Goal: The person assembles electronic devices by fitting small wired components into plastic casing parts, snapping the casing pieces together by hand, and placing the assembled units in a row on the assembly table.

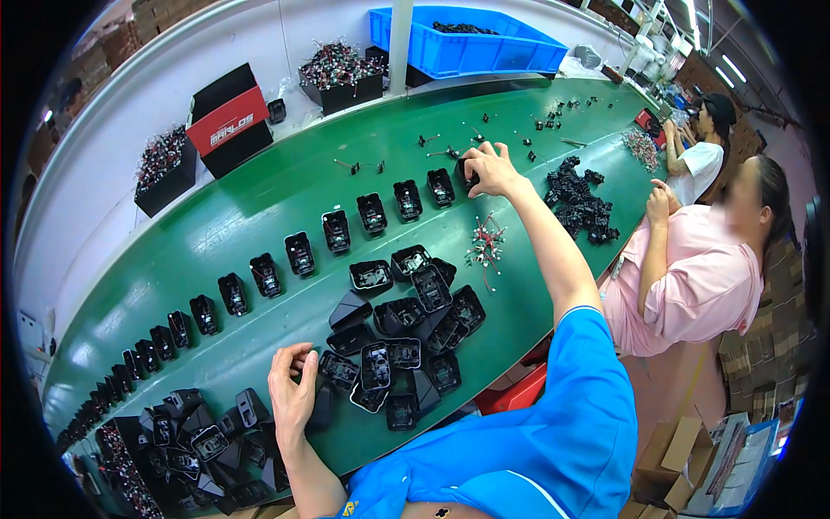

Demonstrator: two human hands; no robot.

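My right hand (491,169) reaches across the green bench and has its fingers round a black plastic housing (468,176), at the right end of a long curved row. Next to it in the row stands another open black housing (440,188) with small parts and wires inside. My left hand (292,389) hovers over the near side of the bench, fingers loosely bent and apart, with nothing seen in them. Right beside it lies a loose pile of black housings (375,365), some upright and some tipped over.
Small wired parts (487,242) lie near my right forearm, and black pieces (581,201) are heaped beyond it. A blue bin (484,54) and boxes of wired parts (341,73) line the back. A co-worker in pink (692,259) sits at the right.
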